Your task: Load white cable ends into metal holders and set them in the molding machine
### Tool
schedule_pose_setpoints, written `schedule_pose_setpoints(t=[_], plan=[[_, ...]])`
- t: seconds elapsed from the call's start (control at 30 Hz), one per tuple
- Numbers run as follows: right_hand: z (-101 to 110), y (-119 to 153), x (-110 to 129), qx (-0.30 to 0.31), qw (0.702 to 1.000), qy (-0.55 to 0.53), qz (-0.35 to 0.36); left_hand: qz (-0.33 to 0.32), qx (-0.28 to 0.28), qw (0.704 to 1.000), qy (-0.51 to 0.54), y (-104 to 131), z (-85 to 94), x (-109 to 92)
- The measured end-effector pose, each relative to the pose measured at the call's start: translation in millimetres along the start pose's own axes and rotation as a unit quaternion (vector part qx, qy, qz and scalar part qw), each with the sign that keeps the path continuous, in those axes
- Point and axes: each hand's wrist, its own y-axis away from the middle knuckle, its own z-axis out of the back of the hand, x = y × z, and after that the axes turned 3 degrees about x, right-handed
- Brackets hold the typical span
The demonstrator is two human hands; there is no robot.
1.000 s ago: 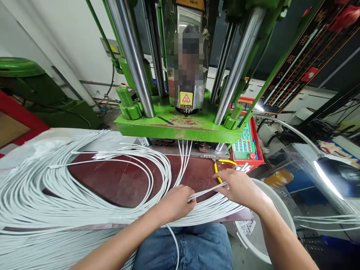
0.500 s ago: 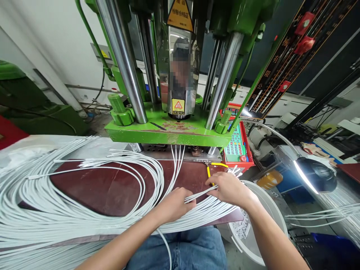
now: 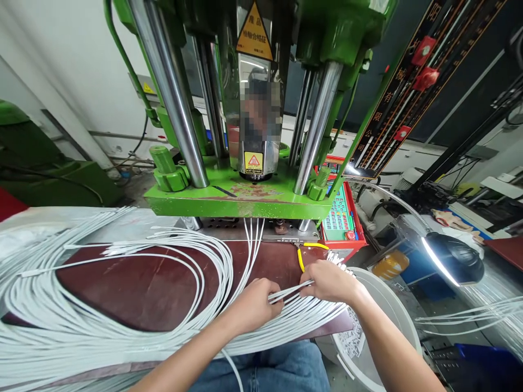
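White cables (image 3: 288,290), two hands gripping; one press (image 3: 241,206)

A: Which colours are near?
B: Long, thin white cables (image 3: 134,340) across a glossy, dark maroon flat board (image 3: 159,291); below, blue denim trousers (image 3: 290,365).
A: And far?
B: A bright green metal press plate (image 3: 196,207), blotched rusty brown on top. Above it, an orange triangular label (image 3: 255,38) with black characters.
A: To the right?
B: A red box-shaped control unit (image 3: 354,212), its green panel (image 3: 338,216) patterned with rows of small keys, and bright yellow slim tool handles (image 3: 301,259).
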Motion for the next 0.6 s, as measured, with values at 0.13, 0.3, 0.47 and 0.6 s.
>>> schedule_pose_setpoints(t=[0.13, 0.3, 0.47, 0.6], plan=[[19, 11, 10, -0.108, 0.992, -0.028, 0.065, -0.028, 0.016, 0.999, 0.038, 5, 11.0, -10], [48, 29, 16, -0.078, 0.992, -0.062, 0.077, -0.033, 0.145, 0.965, 0.215, 13, 30.6, -24], [41, 43, 20, -0.126, 0.987, 0.027, -0.098, -0.006, 0.189, 0.953, 0.237, 31, 28.4, -28], [3, 57, 52, -0.081, 0.993, 0.092, 0.001, 0.0, 0.261, 0.921, 0.289, 40, -23.7, -32]])
